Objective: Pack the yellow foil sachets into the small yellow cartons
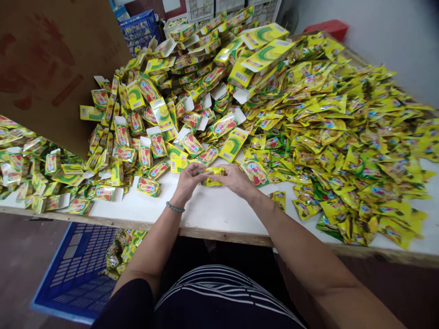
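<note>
Both of my hands meet over the white table near its front edge. My left hand and my right hand are each closed on the same small yellow packet, held between the fingertips just above the tabletop. A bracelet circles my left wrist. Behind my hands lies a heap of small yellow cartons with open white flaps. To the right spreads a big pile of yellow and green sachets.
A brown cardboard sheet leans at the back left. A blue plastic crate with some filled cartons stands on the floor at the left. Blue and white crates stand behind the table, a red tray at the far right.
</note>
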Motion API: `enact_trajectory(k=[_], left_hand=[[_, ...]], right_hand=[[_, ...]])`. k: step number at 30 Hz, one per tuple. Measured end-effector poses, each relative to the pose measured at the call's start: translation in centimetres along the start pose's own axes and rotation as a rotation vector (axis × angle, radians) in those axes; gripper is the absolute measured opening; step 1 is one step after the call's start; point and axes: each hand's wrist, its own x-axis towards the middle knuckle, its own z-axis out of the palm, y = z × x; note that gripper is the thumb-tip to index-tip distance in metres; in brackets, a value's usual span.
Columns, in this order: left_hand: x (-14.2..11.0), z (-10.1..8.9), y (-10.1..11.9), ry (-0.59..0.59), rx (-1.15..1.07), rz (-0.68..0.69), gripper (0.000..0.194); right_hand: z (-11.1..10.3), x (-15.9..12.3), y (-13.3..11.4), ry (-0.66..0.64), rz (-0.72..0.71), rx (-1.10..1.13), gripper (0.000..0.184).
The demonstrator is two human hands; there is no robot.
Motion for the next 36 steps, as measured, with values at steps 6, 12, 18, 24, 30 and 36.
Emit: enact_trajectory(k=[6, 12, 18, 24, 30, 36], left_hand=[[-0.3, -3.3, 2.4, 0.089, 1.037, 0.372, 0.059], [0.4, -5.2, 1.7, -0.095, 1.537, 0.31, 0.066], [0.9, -5.3, 1.4, 0.109, 1.312, 0.355, 0.037], [-0.3, -2.9, 1.1, -0.02, 0.732, 0.101, 0.04], [-1.0, -1.6, 0.7, -0.187, 0.272, -0.095, 0.049], [-1.2, -1.6, 1.2, -0.245, 0.252, -0.14, 0.04]], right_hand=[[-1.0, -0.1, -0.5, 0.18, -0.035, -0.166, 0.034], [1.5, 0.3, -0.2, -0.056, -0.091, -0.248, 0.021], [-0.1, 1.2, 0.1, 0.163, -0.001, -0.372, 0.022], [-1.5, 1.2, -0.1, 0.237, -0.199, 0.125, 0.03], [-2.1, 0.8, -1.0, 0.043, -0.165, -0.187, 0.025], [-2.8, 0.4, -1.5, -0.085, -0.168, -0.258, 0.021]])
